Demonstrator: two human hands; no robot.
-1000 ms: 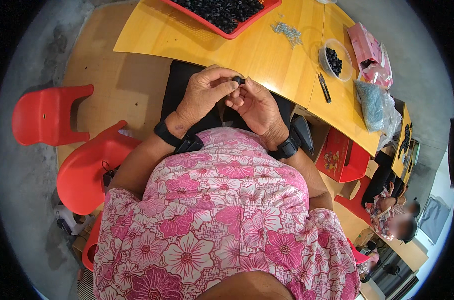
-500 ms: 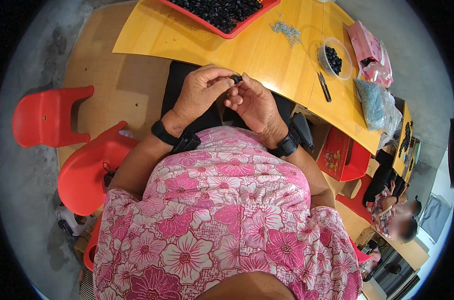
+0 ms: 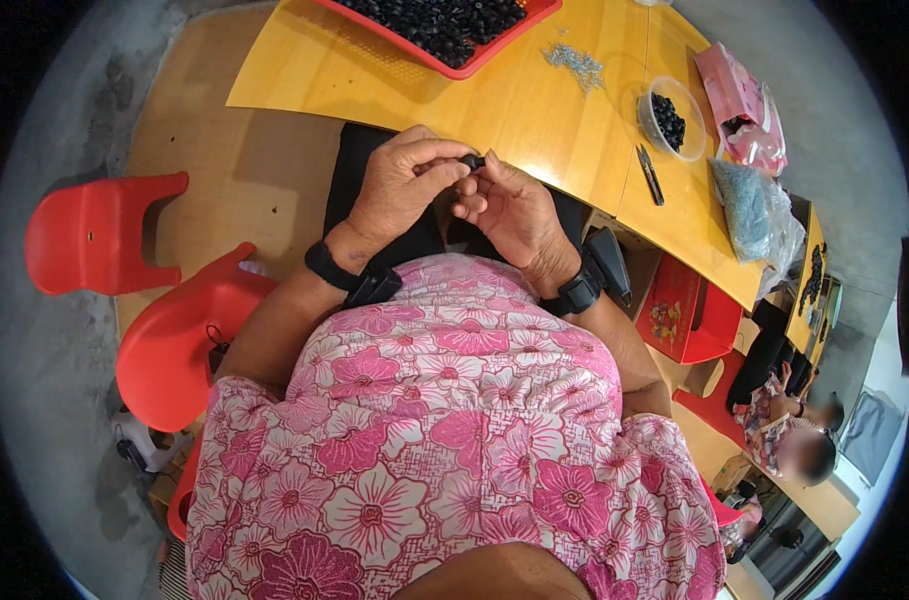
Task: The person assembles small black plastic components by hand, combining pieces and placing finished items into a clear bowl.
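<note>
Above my lap, close to the near edge of the table, both hands meet at a small black plastic piece (image 3: 473, 161). My left hand (image 3: 403, 188) pinches it between thumb and forefinger from the left. From the right, the thumb and fingertips of my right hand (image 3: 517, 208) close on its other side, with the palm turned partly up. Fingers cover much of the piece, so its exact kind does not show. More small black pieces fill a red tray (image 3: 458, 73) on the table and a clear round bowl (image 3: 694, 140) to the right.
On the yellow table (image 3: 505, 110) lie a heap of tiny clear bits (image 3: 575, 66), a black pen-like tool (image 3: 651, 176), a pink bag (image 3: 740, 110) and a plastic bag of bluish grains (image 3: 743, 210). Red chairs (image 3: 190, 345) stand at left. Another person (image 3: 775, 415) sits at far right.
The black piece has shifted very slightly between my fingertips, and my right thumb sits a little lower. Everything else looks the same.
</note>
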